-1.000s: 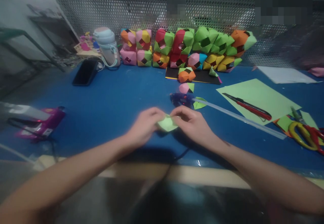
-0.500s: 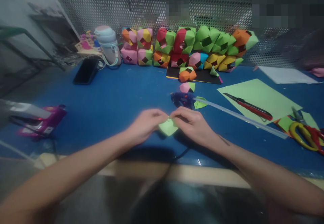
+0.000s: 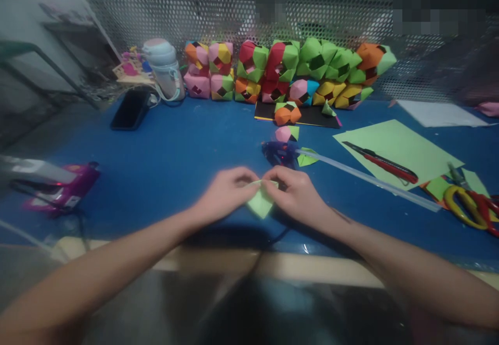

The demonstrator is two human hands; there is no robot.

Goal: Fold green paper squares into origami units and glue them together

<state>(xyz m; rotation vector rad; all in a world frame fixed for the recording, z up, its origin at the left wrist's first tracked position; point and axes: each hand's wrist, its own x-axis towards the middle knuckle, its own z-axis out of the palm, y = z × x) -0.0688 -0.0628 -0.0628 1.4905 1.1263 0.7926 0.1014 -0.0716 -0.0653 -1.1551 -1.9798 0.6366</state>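
Note:
A small folded piece of light green paper (image 3: pixel 261 204) is held between my two hands above the blue table. My left hand (image 3: pixel 226 191) pinches its upper left edge with thumb and fingers. On the other side, my right hand (image 3: pixel 294 191) pinches the upper right edge, fingers curled. Just beyond my right hand lies a dark blue glue gun (image 3: pixel 279 153) with a long clear glue stick (image 3: pixel 366 178) sticking out to the right. A folded green paper piece (image 3: pixel 307 157) lies partly behind the stick.
Folded paper blocks (image 3: pixel 283 62) stand stacked along the perforated metal panel. A red cutter knife (image 3: pixel 384 163) rests on green paper (image 3: pixel 405 142), near yellow and red scissors (image 3: pixel 465 207). Left are a magenta glue gun (image 3: pixel 78 184), a phone (image 3: pixel 130 109) and a bottle (image 3: pixel 166 69).
The green paper has turned in my fingers and shows a larger, flatter face pointing downward. Both hands stay nearly in place, still pinching it. The view has shifted slightly.

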